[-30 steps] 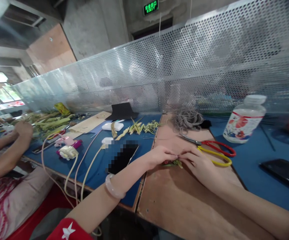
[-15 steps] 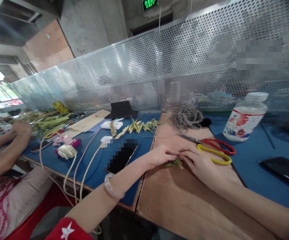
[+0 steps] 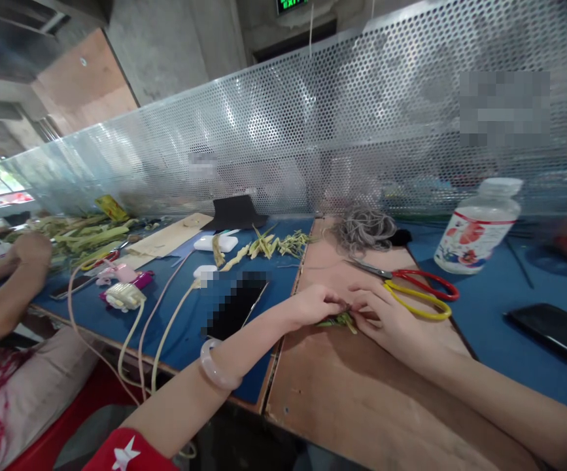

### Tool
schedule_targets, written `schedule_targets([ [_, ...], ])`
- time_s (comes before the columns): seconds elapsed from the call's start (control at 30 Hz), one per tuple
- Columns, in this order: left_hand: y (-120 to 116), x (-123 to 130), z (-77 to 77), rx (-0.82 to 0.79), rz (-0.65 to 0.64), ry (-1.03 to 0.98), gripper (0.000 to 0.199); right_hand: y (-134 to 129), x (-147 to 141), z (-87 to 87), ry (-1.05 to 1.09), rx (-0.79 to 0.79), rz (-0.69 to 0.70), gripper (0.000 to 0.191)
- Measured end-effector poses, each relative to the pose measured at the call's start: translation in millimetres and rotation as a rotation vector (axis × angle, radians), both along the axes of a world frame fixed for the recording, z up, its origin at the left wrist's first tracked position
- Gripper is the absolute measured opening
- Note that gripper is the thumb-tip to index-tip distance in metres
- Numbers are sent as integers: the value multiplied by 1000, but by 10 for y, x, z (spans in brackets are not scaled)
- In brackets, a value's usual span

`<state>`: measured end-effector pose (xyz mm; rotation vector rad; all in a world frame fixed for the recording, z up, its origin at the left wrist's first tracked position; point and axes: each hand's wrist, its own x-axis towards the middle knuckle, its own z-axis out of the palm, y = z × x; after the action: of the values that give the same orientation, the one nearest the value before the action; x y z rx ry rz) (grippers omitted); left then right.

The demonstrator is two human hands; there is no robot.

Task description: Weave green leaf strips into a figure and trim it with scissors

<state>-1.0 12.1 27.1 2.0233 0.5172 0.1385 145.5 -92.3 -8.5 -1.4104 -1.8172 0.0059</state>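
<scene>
My left hand (image 3: 317, 305) is closed, its thumb and fingertips pinching a small bundle of green strips (image 3: 344, 322) low over the brown board. Facing it from the right, my right hand (image 3: 384, 319) has its fingertips pressed together on the same bundle. Most of the bundle is hidden by the fingers; only leafy green ends poke out below. Scissors (image 3: 395, 282) with one red and one yellow handle lie just beyond my right hand. Behind them sits a tangle of grey yarn (image 3: 365, 229).
A plastic bottle (image 3: 477, 226) and a black phone (image 3: 552, 333) are at the right. Left of my forearm lie another phone (image 3: 239, 304), charging cables (image 3: 165, 333) and pale plant pieces (image 3: 263, 247). A perforated metal screen (image 3: 273, 131) borders the table. A co-worker's arms (image 3: 23, 275) are at far left.
The view has shifted slightly, so everything sits a little further left and higher. My right fingers have lifted and bent slightly; both hands stay at the green bundle.
</scene>
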Motion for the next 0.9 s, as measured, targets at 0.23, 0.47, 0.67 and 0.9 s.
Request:
schedule_targets([
  [0.23, 27, -4, -35, 33, -20, -9, 27, 4, 0, 3, -70, -3, 17, 13],
  [0.47, 52, -8, -76, 40, 1, 29, 32, -1, -13, -20, -51, -22, 0, 12],
  [0.67, 27, -4, -16, 52, -17, 36, 27, -10, -19, -7, -139, -11, 3, 13],
  [0.9, 45, -13, -36, 83, -36, 59, 32, -12, -35, 7, -182, -20, -25, 16],
])
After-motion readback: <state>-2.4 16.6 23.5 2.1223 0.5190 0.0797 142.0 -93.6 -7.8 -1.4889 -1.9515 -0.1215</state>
